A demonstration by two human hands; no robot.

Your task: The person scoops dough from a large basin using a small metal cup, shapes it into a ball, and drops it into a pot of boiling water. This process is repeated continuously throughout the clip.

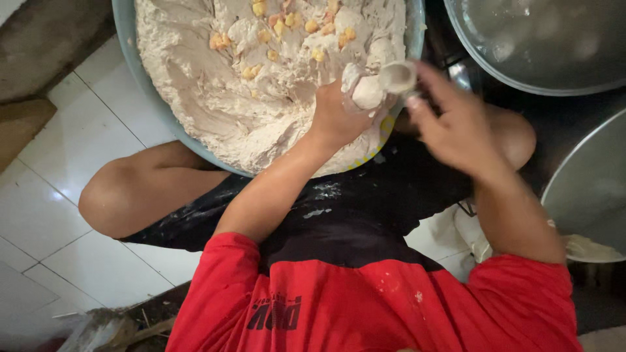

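The left hand (336, 117) is closed around a lump of pale paste (366, 91), which bulges out between thumb and forefinger as a rounded ball. The right hand (456, 127) sits just beside it, fingers pinched on a small spoon (399, 77) whose paste-smeared bowl touches the top of that ball; the handle is hidden under the fingers.

Directly beyond the left hand, and partly under it, lies a big blue-grey basin (124, 39) heaped with the same thick greyish-beige mixture (215, 85). Small yellow and orange bits (280, 27) dot the far side of the heap. The basin rests against the person's bare knees (107, 195), with the near rim over the lap.

Beyond the right hand stands a metal pot (587, 81) holding water, in which pale round shapes show only dimly. To the outer side of the right forearm is the curved rim of another metal vessel (574, 176), with a paste-smeared edge below it.

Nearer than the hands are dark shorts (365, 208) streaked with paste and a red shirt (313, 306) with a few pale specks. White floor tiles (72, 143) spread out on the left hand's side.
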